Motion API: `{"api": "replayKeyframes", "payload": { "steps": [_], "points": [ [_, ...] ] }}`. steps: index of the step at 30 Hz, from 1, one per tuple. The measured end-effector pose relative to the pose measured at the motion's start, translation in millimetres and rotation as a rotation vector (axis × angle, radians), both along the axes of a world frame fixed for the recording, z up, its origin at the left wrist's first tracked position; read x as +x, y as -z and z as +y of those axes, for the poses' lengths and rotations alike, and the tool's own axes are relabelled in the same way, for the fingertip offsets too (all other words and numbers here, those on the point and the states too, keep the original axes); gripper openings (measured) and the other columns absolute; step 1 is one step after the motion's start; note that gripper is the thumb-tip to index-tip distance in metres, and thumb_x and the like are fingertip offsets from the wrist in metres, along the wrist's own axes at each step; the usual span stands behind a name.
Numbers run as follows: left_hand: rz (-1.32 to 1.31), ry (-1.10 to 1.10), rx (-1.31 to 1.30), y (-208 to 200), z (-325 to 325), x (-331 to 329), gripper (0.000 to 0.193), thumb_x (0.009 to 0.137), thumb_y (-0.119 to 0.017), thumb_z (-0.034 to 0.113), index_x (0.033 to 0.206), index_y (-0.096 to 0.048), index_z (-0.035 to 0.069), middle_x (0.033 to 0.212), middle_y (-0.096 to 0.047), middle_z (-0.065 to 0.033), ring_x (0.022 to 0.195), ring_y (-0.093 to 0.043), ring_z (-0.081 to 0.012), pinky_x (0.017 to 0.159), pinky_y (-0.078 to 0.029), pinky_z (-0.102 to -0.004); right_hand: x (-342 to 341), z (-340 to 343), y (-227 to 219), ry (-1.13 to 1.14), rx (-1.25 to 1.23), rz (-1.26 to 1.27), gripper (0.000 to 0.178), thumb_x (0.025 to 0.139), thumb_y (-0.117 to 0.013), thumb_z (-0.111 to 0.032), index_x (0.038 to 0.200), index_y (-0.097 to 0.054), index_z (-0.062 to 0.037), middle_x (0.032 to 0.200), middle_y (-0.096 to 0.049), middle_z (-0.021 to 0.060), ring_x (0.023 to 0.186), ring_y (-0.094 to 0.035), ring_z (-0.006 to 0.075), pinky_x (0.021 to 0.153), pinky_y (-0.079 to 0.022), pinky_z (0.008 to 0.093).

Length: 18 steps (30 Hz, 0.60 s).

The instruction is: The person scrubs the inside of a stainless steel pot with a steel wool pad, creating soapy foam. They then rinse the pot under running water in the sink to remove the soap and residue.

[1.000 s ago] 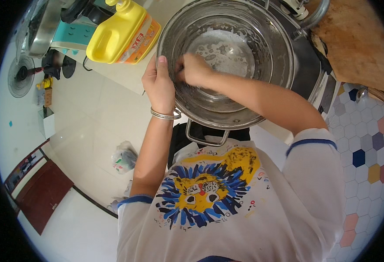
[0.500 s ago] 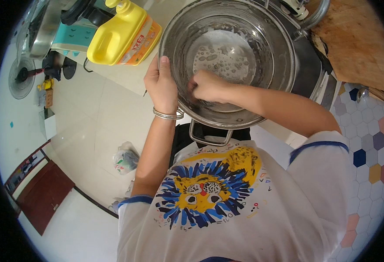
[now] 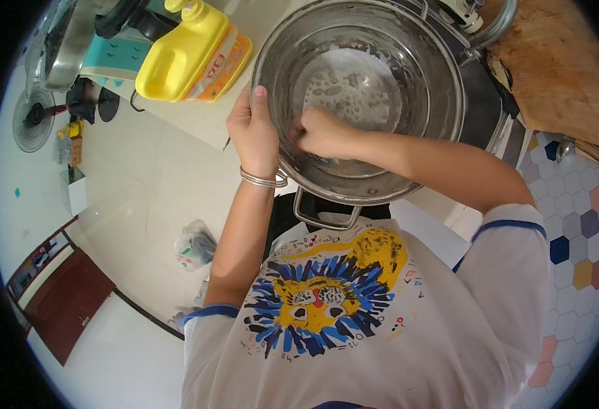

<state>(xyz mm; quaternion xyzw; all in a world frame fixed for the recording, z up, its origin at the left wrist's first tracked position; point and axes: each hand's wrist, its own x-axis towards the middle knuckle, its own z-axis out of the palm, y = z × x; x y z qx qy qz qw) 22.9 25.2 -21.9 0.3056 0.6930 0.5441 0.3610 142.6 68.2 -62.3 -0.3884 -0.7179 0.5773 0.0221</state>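
A large round steel pot [image 3: 442,102] with loop handles is tilted toward me, and foamy, cloudy liquid [image 3: 354,85] lies on its bottom. My left hand [image 3: 255,133] grips the pot's left rim, thumb on top and the fingers hidden behind the wall. Inside the pot, my right hand [image 3: 326,134] is closed and pressed against the near-left inner wall. Whatever its curled fingers hold is hidden; I cannot make it out. One loop handle [image 3: 326,215] hangs at the pot's near side, close to my shirt.
Left of the pot, a yellow jug [image 3: 183,58] with a pump top stands on the pale counter [image 3: 176,112]. A curved metal faucet [image 3: 493,34] and a wooden board [image 3: 558,68] are at the far right. A tied plastic bag [image 3: 196,245] sits on the floor.
The pot has shifted slightly to the right and tilted a little, with my left hand still on its rim. My right hand stays against the inner wall, with only a small movement.
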Motion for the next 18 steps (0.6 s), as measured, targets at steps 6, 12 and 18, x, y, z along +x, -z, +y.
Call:
{"api": "replayKeyframes", "payload": {
  "steps": [6,12,18],
  "points": [
    [-0.002,-0.022,0.049,4,1,0,0.024,0.091,-0.047,0.014,0.098,-0.059,-0.006,0.076,-0.057,0.0001,0.069,-0.044,-0.0056,0.064,-0.039,-0.0209,-9,0,6,0.122,0.103,0.062,0.015,0.063,-0.060,-0.002,0.076,-0.066,-0.0014,0.071,-0.064,0.0148,0.066,-0.062,0.0222,0.064,-0.048,0.0331],
    [0.016,-0.024,0.065,1,1,3,0.023,0.091,-0.047,0.013,0.095,-0.060,-0.006,0.071,-0.054,0.0005,0.066,-0.042,-0.0058,0.060,-0.038,-0.0215,5,-13,-6,-0.057,0.252,-0.038,0.017,0.061,-0.059,-0.001,0.075,-0.068,-0.0033,0.070,-0.064,0.0139,0.069,-0.063,0.0248,0.068,-0.048,0.0335],
    [0.049,-0.029,0.081,3,2,2,0.023,0.091,-0.048,0.012,0.097,-0.060,-0.005,0.066,-0.047,0.0037,0.061,-0.036,-0.0051,0.054,-0.033,-0.0208,-6,-4,4,0.111,0.158,0.010,0.015,0.062,-0.061,-0.005,0.075,-0.069,-0.0044,0.071,-0.065,0.0133,0.066,-0.062,0.0245,0.067,-0.048,0.0341]
  ]
}}
